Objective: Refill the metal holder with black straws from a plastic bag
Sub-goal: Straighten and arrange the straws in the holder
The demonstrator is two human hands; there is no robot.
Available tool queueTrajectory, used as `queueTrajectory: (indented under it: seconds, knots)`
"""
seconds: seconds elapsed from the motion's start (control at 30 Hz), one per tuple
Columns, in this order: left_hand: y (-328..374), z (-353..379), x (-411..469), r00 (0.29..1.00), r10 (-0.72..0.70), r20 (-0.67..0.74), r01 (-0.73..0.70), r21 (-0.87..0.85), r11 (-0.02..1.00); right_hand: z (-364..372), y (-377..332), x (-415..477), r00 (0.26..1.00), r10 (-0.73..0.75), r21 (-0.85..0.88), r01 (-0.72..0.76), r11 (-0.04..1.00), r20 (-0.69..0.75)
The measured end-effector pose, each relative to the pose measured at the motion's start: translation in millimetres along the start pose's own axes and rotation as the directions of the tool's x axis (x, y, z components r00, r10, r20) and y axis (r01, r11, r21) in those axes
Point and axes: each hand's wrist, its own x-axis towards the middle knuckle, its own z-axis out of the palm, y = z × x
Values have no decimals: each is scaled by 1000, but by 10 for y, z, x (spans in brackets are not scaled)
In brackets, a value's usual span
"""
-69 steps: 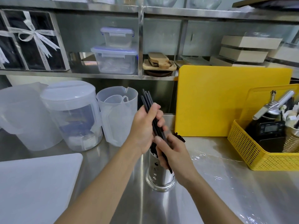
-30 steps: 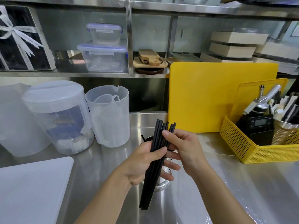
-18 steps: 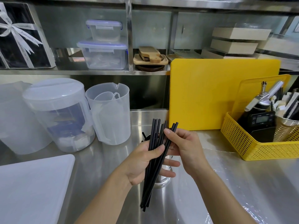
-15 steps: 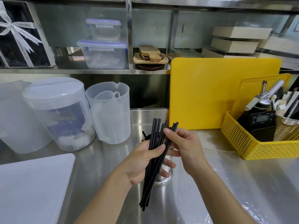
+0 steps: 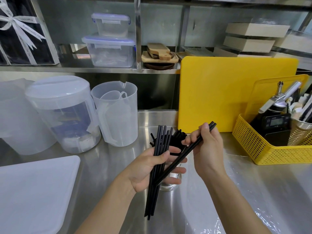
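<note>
Left hand (image 5: 146,168) gripping black straws (image 5: 151,200), right hand (image 5: 207,149) pinching tilted straw (image 5: 185,153), above metal holder (image 5: 168,188)

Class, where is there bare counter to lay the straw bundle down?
Bare steel between the white board and the metal holder, and between the jugs and the yellow cutting board. Crowded: jugs rear left, yellow basket right.

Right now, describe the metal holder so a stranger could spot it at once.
Find the yellow cutting board leaning at the back of the steel counter. In front of its left edge, behind the left hand, stands the metal holder, mostly hidden. Unlike the cloudy plastic jugs to the left, it is a shiny steel cylinder with black straws poking out.
</note>
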Motion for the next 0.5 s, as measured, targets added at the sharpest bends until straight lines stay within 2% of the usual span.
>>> queueTrajectory:
  seconds: [0.07,0.13,0.23,0.3,0.4,0.5]
  knots:
    - [-30,-18,8,999,-32,9,32,-9,999,-13,-36,27,995,94,169,-91,981,-13]
    - [-52,-31,15,998,-57,29,57,-10,998,-43,-59,67,981,193,172,-194,966,23]
    - [-50,-34,12,996,-77,48,77,-2,997,-91,-15,73,944,313,-116,-301,947,103]
    - [-53,-34,17,996,-80,44,80,0,997,-101,22,36,914,372,-284,-318,904,160]
    - [-69,-56,20,995,-93,42,91,32,995,-76,33,-8,895,404,-412,-302,860,187]
    - [-84,-71,14,994,-95,50,93,40,995,-57,48,-17,907,382,-454,-269,849,178]
